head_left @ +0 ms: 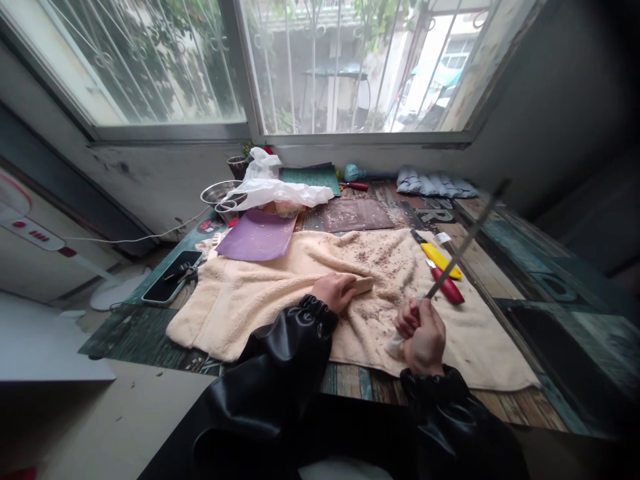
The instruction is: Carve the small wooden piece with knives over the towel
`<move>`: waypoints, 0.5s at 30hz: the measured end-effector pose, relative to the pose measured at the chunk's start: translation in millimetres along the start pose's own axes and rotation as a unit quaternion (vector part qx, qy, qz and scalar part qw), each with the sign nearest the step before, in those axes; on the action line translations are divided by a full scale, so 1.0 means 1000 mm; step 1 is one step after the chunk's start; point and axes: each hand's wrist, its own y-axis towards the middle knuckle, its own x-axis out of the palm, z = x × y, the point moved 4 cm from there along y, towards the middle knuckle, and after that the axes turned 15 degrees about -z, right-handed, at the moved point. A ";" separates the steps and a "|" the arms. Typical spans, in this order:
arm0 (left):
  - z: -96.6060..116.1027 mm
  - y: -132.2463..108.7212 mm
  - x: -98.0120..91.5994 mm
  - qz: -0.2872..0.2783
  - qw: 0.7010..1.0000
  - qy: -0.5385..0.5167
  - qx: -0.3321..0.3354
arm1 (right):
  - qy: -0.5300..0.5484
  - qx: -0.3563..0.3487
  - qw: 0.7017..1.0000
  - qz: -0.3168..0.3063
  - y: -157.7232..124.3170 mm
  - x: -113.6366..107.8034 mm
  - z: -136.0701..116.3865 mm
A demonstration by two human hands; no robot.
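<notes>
My left hand (334, 291) is closed around a pale wooden block (362, 285) that lies on a cream towel (250, 297) strewn with wood shavings. My right hand (423, 335) is a fist gripping the handle of a long thin metal rod or blade (467, 241) that slants up and to the right, with a bit of white cloth under the hand. Both arms wear black shiny sleeves. A yellow-handled knife (440, 260) and a red-handled knife (449, 285) lie on the towel just beyond my right hand.
A purple cutting board (257, 235), a white plastic bag (275, 190), metal bowls (220, 195) and a dark mat (356, 215) lie behind the towel. A phone on a tray (173, 276) sits at the left, folded grey cloth (435, 183) under the window. A white fan base (35, 233) stands far left.
</notes>
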 end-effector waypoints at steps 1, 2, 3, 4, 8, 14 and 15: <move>0.000 0.000 0.000 -0.003 1.000 0.007 -0.002 | -0.005 -0.029 1.000 0.006 0.000 -0.001 0.000; 0.000 0.000 0.001 -0.007 1.000 0.013 -0.005 | -0.012 -0.052 0.999 0.011 -0.001 -0.003 0.001; 0.000 0.000 0.001 -0.010 1.000 0.019 -0.008 | -0.019 -0.066 0.998 0.014 -0.001 -0.005 0.004; 0.000 0.000 0.001 -0.015 1.000 0.023 -0.011 | -0.026 -0.070 0.997 0.016 -0.002 -0.007 0.008; 0.002 0.001 0.000 -0.027 0.999 0.040 -0.020 | -0.039 -0.045 0.998 0.012 -0.003 -0.013 0.023; 0.001 0.001 0.001 -0.019 0.998 0.053 -0.020 | -0.050 0.008 0.999 0.015 0.001 -0.011 0.026; 0.001 0.001 0.001 -0.018 0.998 0.052 -0.019 | -0.055 0.020 0.998 0.017 0.001 -0.013 0.024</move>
